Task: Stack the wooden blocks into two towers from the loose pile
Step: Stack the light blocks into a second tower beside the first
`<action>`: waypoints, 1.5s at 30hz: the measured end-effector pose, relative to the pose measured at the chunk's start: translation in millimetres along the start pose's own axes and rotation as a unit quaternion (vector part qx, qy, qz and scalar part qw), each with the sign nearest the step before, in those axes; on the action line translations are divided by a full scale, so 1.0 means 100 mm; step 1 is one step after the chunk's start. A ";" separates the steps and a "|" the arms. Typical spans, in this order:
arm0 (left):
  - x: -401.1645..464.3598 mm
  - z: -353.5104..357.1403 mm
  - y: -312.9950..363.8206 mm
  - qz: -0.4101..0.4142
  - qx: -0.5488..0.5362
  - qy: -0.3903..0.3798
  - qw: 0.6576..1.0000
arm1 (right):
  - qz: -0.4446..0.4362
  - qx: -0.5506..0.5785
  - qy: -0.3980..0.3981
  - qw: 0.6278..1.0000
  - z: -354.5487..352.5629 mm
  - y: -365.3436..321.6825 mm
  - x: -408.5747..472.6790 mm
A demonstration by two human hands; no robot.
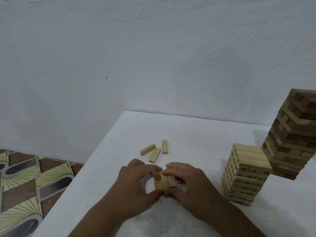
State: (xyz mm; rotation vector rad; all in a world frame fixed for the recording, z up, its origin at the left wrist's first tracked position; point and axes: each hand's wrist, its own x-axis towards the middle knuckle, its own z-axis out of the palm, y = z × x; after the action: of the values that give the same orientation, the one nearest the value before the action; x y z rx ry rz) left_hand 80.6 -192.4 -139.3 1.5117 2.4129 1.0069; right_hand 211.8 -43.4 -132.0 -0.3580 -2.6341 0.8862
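Towers: a dark tower [292,134] stood tall; the pale tower [246,173] beside it was shorter.
Hands: your left hand [136,183] and right hand [189,183] pinched three blocks [164,183] together.
Left: three loose blocks [154,152] lay beyond your hands.

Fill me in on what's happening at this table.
A person is stacking wooden blocks. Both hands, left hand and right hand, pinch a row of three pale wooden blocks together on the white table. Three loose pale blocks lie beyond them. At right stand a short pale block tower and a taller dark brown block tower.
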 end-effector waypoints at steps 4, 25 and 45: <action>-0.01 0.00 0.03 0.003 -0.008 0.000 1.000 | -0.015 0.020 0.014 1.000 0.01 -0.03 0.01; 0.07 -0.38 0.47 0.009 -0.126 0.050 0.991 | -0.017 0.003 0.018 1.000 -0.56 -0.43 -0.07; 0.77 -0.21 1.69 0.120 -0.153 -0.035 0.980 | 0.101 -0.063 0.066 0.991 -1.99 -0.35 -0.57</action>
State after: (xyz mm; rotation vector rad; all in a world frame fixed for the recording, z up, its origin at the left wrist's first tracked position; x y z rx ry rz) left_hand 161.9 -90.4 -5.3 1.7128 1.9501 1.2767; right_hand 337.3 16.4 25.1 -0.7034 -2.5688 0.7275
